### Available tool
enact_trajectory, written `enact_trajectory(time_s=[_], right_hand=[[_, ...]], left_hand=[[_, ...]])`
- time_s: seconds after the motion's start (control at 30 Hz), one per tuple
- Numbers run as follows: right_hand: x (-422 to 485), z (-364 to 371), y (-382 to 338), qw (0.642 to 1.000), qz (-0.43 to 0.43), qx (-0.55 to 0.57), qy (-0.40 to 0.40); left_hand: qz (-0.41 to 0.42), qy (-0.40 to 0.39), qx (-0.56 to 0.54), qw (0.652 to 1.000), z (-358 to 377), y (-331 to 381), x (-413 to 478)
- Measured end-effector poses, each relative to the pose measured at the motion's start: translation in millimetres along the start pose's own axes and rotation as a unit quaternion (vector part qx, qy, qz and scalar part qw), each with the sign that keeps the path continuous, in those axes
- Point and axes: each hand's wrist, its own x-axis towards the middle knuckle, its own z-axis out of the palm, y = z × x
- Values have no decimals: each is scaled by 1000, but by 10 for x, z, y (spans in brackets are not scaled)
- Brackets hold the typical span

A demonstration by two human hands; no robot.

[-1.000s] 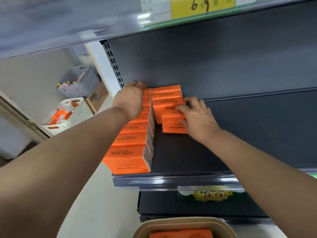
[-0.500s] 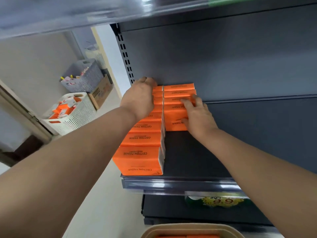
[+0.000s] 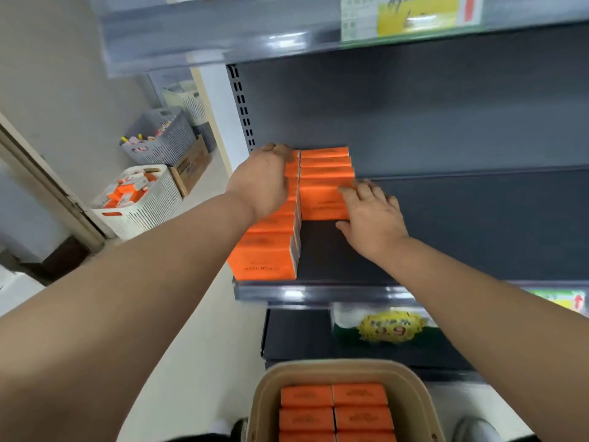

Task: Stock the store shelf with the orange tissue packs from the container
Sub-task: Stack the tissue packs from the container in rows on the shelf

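Left hand (image 3: 261,183) is lying released across the left row of orange tissue packs (image 3: 267,250) on the shelf (image 3: 446,234). Right hand (image 3: 371,215), fingers straight, is touching the right row. More packs are sitting in the container (image 3: 264,406).

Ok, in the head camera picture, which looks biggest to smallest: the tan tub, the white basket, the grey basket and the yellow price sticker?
1. The tan tub, but it is nearest the camera.
2. The white basket and the grey basket: nearly alike, and the white one is nearer, so unranked.
3. The yellow price sticker, smallest.
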Motion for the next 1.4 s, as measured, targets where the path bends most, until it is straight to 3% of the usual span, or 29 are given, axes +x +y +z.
enact_trajectory(time_s=[0.3,0.43,0.57,0.77,0.93,1.13,1.3,1.4], right_hand=[[-1565,161,2,997,-73,8,-22],[-2304,572,49,985,-92,-14,-147],[-2853,926,76,951,-91,4,-297],[-3258,1258,84,913,-62,61,-400],[-3190,1290,66,899,-58,97,-422],[-3184,1305,0,916,-83,50,-390],[-3230,1329,19,929,-57,44,-362],[-3262,1344,68,925,-44,29,-376]], left_hand=[[34,-85,-137,986,368,490,-1758],[-4,-219,-128,967,880,629,-2649],[-46,-344,-119,930,1330,665,-3260],[-80,-387,-86,914,1504,560,-3613],[-80,-436,-82,893,1493,471,-3621],[-76,-491,-45,867,1568,499,-3606],[-23,-454,-18,891,1576,560,-3587],[-18,-467,-37,883,1583,565,-3594]])
